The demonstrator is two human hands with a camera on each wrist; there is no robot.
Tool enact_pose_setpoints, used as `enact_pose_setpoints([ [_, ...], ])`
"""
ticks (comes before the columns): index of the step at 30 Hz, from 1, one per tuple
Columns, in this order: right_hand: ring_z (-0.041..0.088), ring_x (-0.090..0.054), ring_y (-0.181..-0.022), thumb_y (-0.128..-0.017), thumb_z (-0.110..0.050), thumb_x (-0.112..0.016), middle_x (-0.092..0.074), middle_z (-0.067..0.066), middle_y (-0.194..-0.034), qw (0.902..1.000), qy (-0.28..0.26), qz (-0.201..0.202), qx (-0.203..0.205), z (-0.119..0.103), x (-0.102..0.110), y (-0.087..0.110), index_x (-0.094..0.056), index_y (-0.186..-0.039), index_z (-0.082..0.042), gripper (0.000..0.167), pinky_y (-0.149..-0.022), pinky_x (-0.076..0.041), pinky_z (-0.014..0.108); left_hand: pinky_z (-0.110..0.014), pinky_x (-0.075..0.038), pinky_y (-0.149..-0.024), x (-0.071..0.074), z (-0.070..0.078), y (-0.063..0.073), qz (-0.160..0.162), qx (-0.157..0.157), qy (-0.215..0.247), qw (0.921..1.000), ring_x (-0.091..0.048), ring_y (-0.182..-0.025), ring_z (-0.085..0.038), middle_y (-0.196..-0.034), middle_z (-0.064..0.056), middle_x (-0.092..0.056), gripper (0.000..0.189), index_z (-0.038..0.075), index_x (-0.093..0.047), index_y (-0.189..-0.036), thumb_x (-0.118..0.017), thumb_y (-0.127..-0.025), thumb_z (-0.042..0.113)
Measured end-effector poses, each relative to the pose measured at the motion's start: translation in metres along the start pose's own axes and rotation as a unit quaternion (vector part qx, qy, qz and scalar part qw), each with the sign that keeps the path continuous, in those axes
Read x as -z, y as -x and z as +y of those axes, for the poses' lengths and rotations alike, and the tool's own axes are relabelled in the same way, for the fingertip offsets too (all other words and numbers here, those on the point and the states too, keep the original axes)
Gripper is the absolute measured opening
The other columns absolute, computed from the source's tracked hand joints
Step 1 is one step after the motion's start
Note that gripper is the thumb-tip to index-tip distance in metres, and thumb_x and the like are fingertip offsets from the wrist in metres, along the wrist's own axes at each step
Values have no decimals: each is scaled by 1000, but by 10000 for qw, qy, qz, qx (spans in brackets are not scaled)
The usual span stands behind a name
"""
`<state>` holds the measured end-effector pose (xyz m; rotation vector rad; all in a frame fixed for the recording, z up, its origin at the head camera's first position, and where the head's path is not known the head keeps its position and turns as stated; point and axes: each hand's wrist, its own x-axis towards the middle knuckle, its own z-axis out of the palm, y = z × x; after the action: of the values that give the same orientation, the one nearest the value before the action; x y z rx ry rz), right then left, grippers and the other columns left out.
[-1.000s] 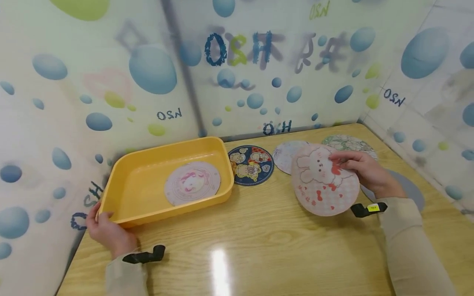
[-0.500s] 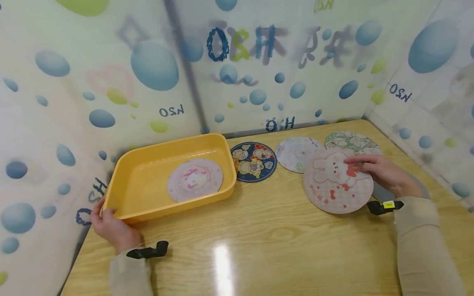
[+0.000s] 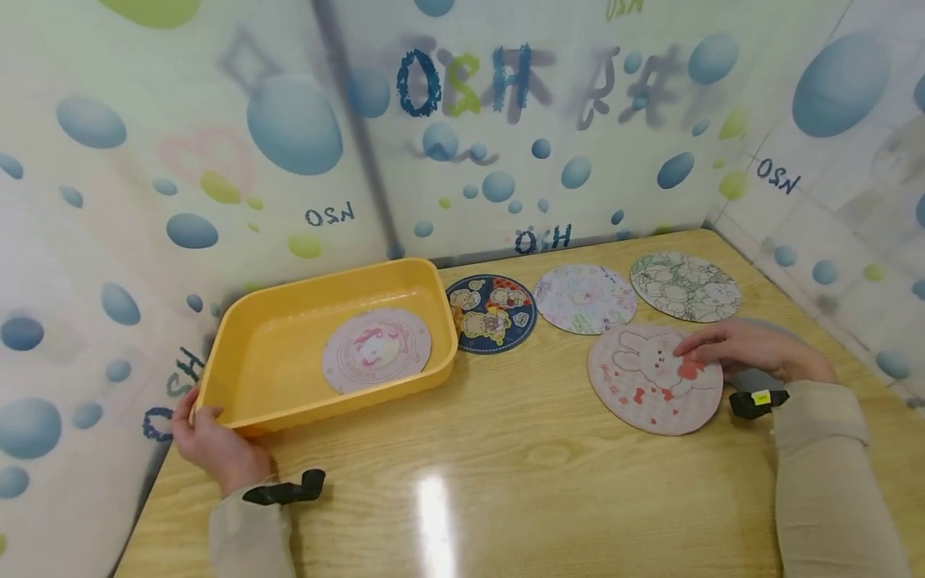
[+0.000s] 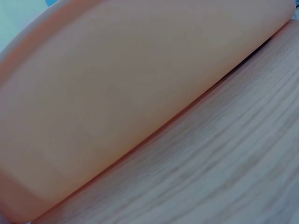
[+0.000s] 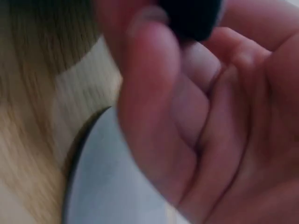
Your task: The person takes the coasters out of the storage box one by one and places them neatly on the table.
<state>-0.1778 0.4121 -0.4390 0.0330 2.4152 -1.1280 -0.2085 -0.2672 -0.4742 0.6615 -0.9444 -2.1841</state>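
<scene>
My left hand grips the near left corner of a yellow plastic tray, thumb over its rim. The tray's outer wall fills much of the left wrist view. Inside the tray lies a pale pink round mat with a pink character print. My right hand pinches the right edge of a round pink mat printed with a white rabbit and red bows, low over the table. Curled fingers show large in the right wrist view; the rabbit mat's held edge is hidden there.
Right of the tray lie a navy mat with bears, a pale lilac mat and a green-white floral mat. A grey round mat lies partly under the right hand. Patterned walls border the wooden table behind and at both sides.
The right hand has moved right and lowered the rabbit mat, which now lies flatter, uncovering the lilac mat. The left hand stays on the tray corner.
</scene>
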Motion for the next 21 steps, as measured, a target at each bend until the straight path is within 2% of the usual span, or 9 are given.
enact_pose_setpoints([
  [4, 21, -58, -79, -79, -36, -63, -58, 9, -108, 9991, 320, -172, -238, -9, 0, -6, -62, -111, -13, 39, -64, -51, 35, -36, -41, -91, 2, 3, 0, -24, -72, 66, 9999, -49, -110, -24, -122, -4, -48, 36, 9, -54, -113, -37, -83, -1],
  [9, 20, -57, -80, -83, -34, -59, -58, 9, -107, 9979, 404, -329, -384, -18, 1, -10, -56, -119, -8, 45, -64, -51, 36, -35, -41, -91, 4, 7, 2, 83, -82, -48, 9999, -49, -109, -23, -122, -4, -48, 35, 9, -54, -113, -37, -83, -1],
  [17, 21, -60, -80, -88, -24, -53, -59, 15, -102, 9972, 669, -122, -307, -26, 4, -19, -29, -134, 5, 60, -66, -51, 36, -34, -41, -91, 7, 11, 1, 154, -104, -124, 9998, -49, -109, -22, -122, -3, -48, 35, 10, -54, -113, -37, -83, -1],
  [21, 21, -60, -80, -86, -24, -55, -60, 16, -99, 9951, 890, -205, -366, -26, 5, -17, -33, -129, 10, 59, -66, -51, 37, -34, -41, -91, 7, 10, 1, 106, -81, -184, 9997, -49, -109, -22, -122, -3, -48, 35, 10, -54, -113, -37, -84, 0],
])
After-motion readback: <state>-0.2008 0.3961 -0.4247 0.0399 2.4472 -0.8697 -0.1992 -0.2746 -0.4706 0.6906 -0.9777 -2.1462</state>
